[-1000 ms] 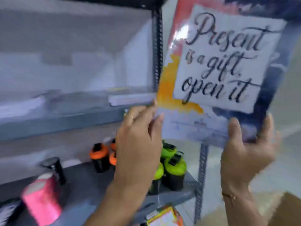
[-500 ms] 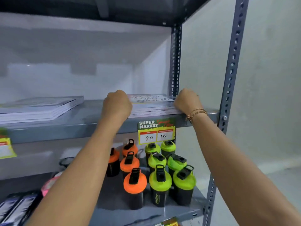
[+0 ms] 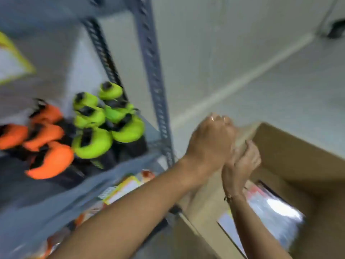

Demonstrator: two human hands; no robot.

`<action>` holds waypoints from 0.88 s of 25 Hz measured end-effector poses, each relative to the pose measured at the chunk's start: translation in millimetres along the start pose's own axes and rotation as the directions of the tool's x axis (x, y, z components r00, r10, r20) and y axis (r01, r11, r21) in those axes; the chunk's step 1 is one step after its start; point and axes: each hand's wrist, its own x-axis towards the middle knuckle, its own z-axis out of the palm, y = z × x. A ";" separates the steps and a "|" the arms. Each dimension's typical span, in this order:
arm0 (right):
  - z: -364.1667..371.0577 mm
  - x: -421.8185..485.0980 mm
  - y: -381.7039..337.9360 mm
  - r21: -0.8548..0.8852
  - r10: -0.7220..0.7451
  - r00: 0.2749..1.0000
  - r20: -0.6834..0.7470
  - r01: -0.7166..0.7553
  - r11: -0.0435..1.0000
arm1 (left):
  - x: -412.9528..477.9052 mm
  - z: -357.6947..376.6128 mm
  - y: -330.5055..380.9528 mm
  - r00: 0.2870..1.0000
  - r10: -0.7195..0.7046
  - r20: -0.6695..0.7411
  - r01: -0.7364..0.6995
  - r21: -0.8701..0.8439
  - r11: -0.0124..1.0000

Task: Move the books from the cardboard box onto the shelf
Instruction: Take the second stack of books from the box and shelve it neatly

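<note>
At lower right, glossy wrapped books [image 3: 276, 217] remain in the brown cardboard box [image 3: 298, 157], while both hands [image 3: 224, 146] meet empty, loosely curled, at its rim.

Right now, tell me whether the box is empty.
Not empty. The box is open, and at least one glossy book lies inside, below both hands.

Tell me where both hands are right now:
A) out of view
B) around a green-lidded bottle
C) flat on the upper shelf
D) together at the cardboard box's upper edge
D: the left hand and right hand meet at the top edge of the open cardboard box, with a glossy book still lying inside it.
</note>
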 end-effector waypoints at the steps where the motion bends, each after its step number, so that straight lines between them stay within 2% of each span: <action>1: -9.9 -1.6 65.8 -0.115 0.242 0.969 0.042 -0.236 0.965 | -1.2 59.0 16.5 0.950 -0.064 0.307 0.087 -0.063 0.994; 2: -20.4 -10.5 116.5 -0.247 0.482 0.874 0.070 -0.452 0.857 | -8.2 114.4 23.6 0.836 -0.088 0.542 0.131 -0.041 0.991; 3: -30.8 -19.1 164.3 -0.371 0.697 0.715 0.062 -0.632 0.681 | -18.0 167.7 28.6 0.696 -0.080 0.713 0.145 -0.030 0.989; 4: -47.6 -28.5 210.8 -0.441 0.849 0.528 -0.013 -0.765 0.470 | -30.5 226.6 34.5 0.556 -0.061 0.829 0.167 -0.040 0.985; 5: -57.9 -36.5 237.4 -0.467 0.918 0.383 -0.098 -0.833 0.298 | -43.5 268.7 28.9 0.464 -0.093 0.881 0.220 -0.013 0.975; 6: -64.3 -45.2 255.6 -0.486 0.941 0.300 -0.158 -0.853 0.191 | -58.2 304.6 15.8 0.404 -0.172 0.898 0.284 0.056 0.957; 7: -70.6 -53.4 272.2 -0.502 0.946 0.262 -0.191 -0.854 0.135 | -71.5 335.4 8.1 0.357 -0.253 0.899 0.346 0.124 0.930; 8: -69.3 -57.7 283.9 -0.512 0.945 0.264 -0.192 -0.849 0.133 | -84.3 360.1 -0.4 0.328 -0.326 0.886 0.391 0.187 0.901; 9: -67.0 -63.3 296.0 -0.515 0.943 0.278 -0.185 -0.844 0.148 | -97.3 380.0 -3.9 0.322 -0.381 0.867 0.426 0.226 0.876; 11: -55.5 -69.8 298.5 -0.480 0.937 0.304 -0.171 -0.857 0.190 | -113.9 398.1 -2.3 0.355 -0.485 0.799 0.519 0.263 0.813; 13: -48.2 -67.0 300.4 -0.388 0.920 0.296 -0.258 -0.903 0.182 | -118.5 407.7 13.5 0.367 -0.569 0.736 0.595 0.284 0.752; 16: -60.8 -54.7 305.2 -0.212 0.898 0.185 -0.399 -0.972 0.106 | -115.2 411.2 15.9 0.316 -0.644 0.697 0.645 0.340 0.685; 18: -74.6 -50.9 312.1 -0.112 0.925 0.105 -0.365 -0.991 0.068 | -107.1 405.3 5.7 0.314 -0.609 0.728 0.616 0.332 0.714; 19: -78.9 -50.7 309.8 -0.075 0.941 0.095 -0.325 -0.994 0.074 | -102.7 399.2 1.7 0.337 -0.576 0.745 0.583 0.315 0.749; 22: -77.2 -51.1 288.1 0.052 0.947 0.095 -0.306 -0.992 0.116 | -84.5 366.1 2.6 0.463 -0.474 0.749 0.496 0.224 0.839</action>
